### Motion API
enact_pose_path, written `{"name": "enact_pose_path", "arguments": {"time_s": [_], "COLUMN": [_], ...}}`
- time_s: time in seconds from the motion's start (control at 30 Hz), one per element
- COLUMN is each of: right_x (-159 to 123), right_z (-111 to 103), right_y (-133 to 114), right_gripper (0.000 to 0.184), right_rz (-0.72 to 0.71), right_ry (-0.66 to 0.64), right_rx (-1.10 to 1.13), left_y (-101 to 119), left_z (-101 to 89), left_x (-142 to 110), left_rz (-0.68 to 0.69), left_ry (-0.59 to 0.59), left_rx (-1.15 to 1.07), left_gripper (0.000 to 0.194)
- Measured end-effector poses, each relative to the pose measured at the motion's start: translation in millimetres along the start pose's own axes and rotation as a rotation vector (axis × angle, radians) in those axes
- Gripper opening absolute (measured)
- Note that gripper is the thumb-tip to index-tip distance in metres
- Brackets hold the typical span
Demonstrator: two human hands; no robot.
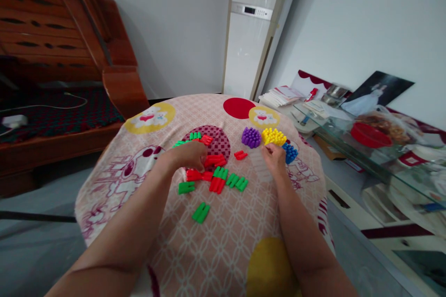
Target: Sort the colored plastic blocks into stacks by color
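Note:
My left hand (197, 154) bends down over red plastic pieces (215, 160), its fingers closed against one of them. More red pieces (198, 175) lie just below it, and green ones (195, 135) lie beyond it. A green-and-red group (219, 179) and loose green pieces (201, 212) rest closer to me. With its fingertips pinched together, my right hand (274, 156) is at the near edge of a yellow cluster (273, 136) of small plastic pieces; what the fingers hold is hidden. Purple (251, 137) and blue (290, 153) clusters flank the yellow one.
A patterned cloth covers the round table (223, 255). One small red piece (240, 154) lies between my hands. To the right, a glass-topped cabinet (351, 144) carries a red bowl (370, 134), papers and a photograph. A wooden bench (120, 74) stands at the left.

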State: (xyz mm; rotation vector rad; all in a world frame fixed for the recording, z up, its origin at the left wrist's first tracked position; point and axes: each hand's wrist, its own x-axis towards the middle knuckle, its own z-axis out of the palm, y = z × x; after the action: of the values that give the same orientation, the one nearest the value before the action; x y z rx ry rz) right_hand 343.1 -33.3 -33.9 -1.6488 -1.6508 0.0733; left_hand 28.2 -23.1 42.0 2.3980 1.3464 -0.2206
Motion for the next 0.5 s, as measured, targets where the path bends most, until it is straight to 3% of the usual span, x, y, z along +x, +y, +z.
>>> {"name": "enact_pose_path", "arguments": {"time_s": [0.1, 0.23, 0.4, 0.5], "right_x": [-8, -19, -19, -14], "right_z": [10, 27, 33, 22], "right_y": [-20, -53, -66, -55], "right_gripper": [0.033, 0.03, 0.02, 0.014], "right_rz": [-0.047, -0.03, 0.027, 0.022], "right_ry": [-0.169, -0.353, -0.373, -0.293], "right_rx": [-0.101, -0.194, -0.034, 0.011], "left_y": [0, 2, 2, -1], "left_z": [4.6, 11.0, 11.7, 6.2], "left_x": [-4, -8, -12, -16], "left_rz": [-0.021, -0.076, -0.032, -0.013], "left_ry": [0.01, 0.002, -0.024, 0.059], "left_rx": [0.068, 0.168, 0.145, 0.073], "left_gripper": [0.011, 0.025, 0.027, 0.02]}}
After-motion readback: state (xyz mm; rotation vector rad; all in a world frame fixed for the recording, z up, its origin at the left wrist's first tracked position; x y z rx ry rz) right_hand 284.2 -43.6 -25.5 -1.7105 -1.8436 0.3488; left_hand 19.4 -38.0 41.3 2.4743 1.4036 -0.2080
